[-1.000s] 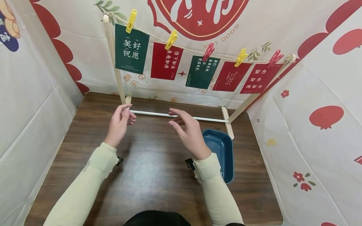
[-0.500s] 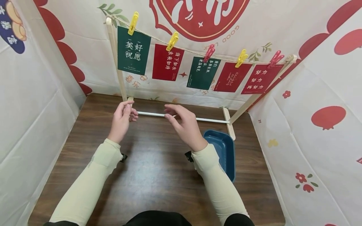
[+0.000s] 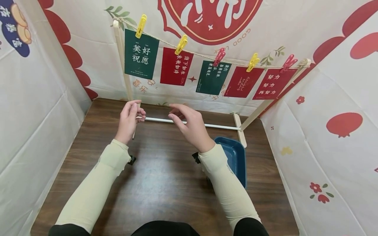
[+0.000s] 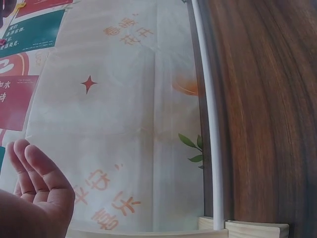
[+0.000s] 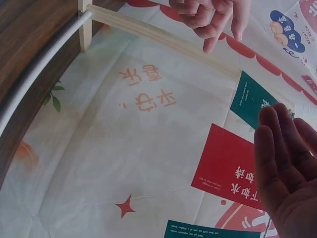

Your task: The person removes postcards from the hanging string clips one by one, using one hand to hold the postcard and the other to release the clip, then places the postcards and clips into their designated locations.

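Both hands hover over the table with nothing in them. My left hand (image 3: 127,122) is by the foot of the left wooden post (image 3: 119,49), its fingers loosely bent. Above the white rod (image 3: 159,120) hangs my right hand (image 3: 191,127), thumb apart from relaxed fingers. Behind them, a string carries several cards on clothespins: a green card (image 3: 141,55) at the left, then a red card (image 3: 176,67), a second green card (image 3: 213,78) and more red ones, with a yellow clothespin (image 3: 141,26) on the first. In the right wrist view, the right hand (image 5: 290,173) appears before the cards.
A blue tray (image 3: 243,157) stands on the wooden table (image 3: 165,186), partly behind the right forearm. The right post (image 3: 260,109) leans up from its wooden foot (image 3: 240,134). Printed white cloth (image 3: 322,141) walls the table at the back and sides.
Both hands have moved a little forward toward the rack, the right also slightly leftward. The cards still hang, and neither hand has taken hold of anything.
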A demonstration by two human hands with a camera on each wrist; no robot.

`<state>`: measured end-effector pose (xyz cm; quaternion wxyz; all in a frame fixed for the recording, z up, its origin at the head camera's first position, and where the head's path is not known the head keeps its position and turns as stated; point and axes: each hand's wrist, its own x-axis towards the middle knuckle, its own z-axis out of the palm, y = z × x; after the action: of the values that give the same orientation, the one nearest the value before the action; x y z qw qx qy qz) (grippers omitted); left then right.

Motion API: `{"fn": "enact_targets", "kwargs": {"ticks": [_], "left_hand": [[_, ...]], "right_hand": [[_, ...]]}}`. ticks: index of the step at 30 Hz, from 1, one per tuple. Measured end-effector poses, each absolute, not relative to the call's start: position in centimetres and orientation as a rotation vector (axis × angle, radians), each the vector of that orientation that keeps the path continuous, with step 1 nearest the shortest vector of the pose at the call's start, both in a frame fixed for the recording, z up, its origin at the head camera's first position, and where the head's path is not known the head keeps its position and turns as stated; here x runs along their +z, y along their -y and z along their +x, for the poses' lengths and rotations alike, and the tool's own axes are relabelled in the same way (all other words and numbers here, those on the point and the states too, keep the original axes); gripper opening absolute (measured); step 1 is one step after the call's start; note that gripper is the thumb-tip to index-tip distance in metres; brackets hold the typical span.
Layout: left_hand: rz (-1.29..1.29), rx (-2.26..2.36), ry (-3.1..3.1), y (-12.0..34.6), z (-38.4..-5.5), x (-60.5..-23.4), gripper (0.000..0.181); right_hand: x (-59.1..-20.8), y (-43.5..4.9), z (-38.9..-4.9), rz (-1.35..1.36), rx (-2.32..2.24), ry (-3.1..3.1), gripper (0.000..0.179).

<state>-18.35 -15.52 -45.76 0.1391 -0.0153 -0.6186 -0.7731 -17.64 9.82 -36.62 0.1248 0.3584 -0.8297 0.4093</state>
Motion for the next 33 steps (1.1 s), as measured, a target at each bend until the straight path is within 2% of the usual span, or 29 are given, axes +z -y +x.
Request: {"fn": "enact_targets", "kwargs": {"ticks": [11,33], "left_hand": [[-0.056,-2.198,1.783,15.5,-19.8,-44.3,0.035],[-0.013,-2.260,1.715,15.3,-20.7,-43.3,0.040]], "right_hand": [[-35.8,-9.1,-18.7,1.057,1.184,2.386,0.037],[-34.1,-7.9,-19.7,1.119,1.064,2.412,0.037]]}}
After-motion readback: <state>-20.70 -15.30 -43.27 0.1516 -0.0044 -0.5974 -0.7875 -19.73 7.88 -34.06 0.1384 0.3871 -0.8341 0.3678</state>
